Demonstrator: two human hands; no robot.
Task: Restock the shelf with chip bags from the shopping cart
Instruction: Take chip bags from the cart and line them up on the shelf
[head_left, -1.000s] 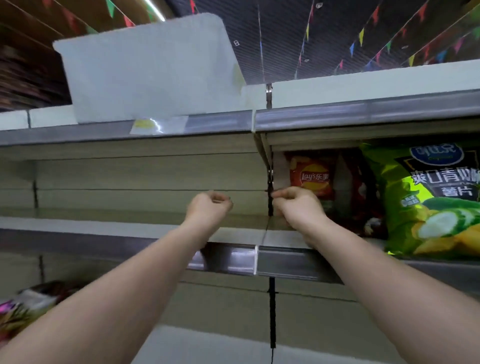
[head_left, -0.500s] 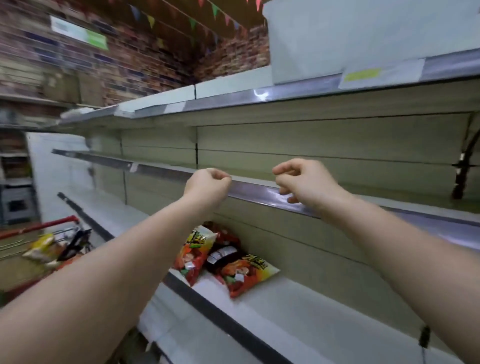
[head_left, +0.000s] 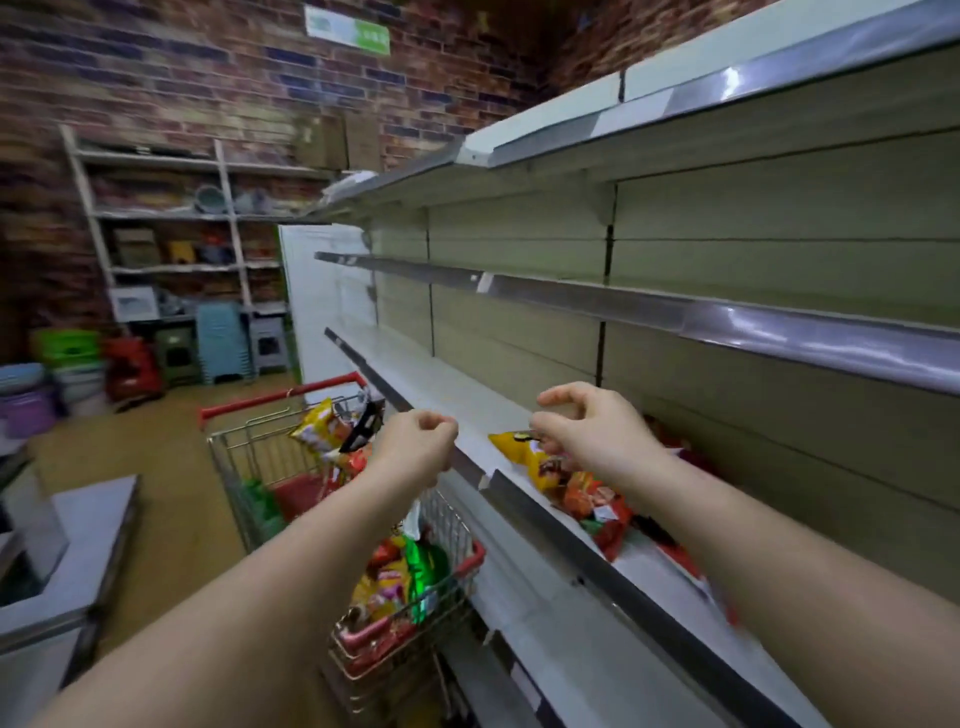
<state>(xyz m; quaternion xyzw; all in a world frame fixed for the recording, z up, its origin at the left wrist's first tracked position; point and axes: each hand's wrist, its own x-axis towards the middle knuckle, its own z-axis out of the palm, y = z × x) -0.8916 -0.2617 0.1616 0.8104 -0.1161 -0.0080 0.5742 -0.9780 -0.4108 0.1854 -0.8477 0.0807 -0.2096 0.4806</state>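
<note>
I hold both hands up in front of me, well apart, with nothing in either. My left hand (head_left: 418, 447) is curled into a loose fist over the cart (head_left: 343, 519); my right hand (head_left: 592, 434) hangs above the shelf (head_left: 524, 499), fingers bent and thumb apart from them, gripping nothing that I can see. The cart stands just beside the shelf edge, I judge so that each bag is a short carry. It holds plenty of chip bags (head_left: 400, 582), heaped at the near end, with a yellow one (head_left: 319, 428) propped by the red handle (head_left: 280, 397). A few bags (head_left: 566, 478) already lie flat on the shelf under my right hand, so the restock is begun but far from done. Next I should drop the left hand into the cart for another bag.
</note>
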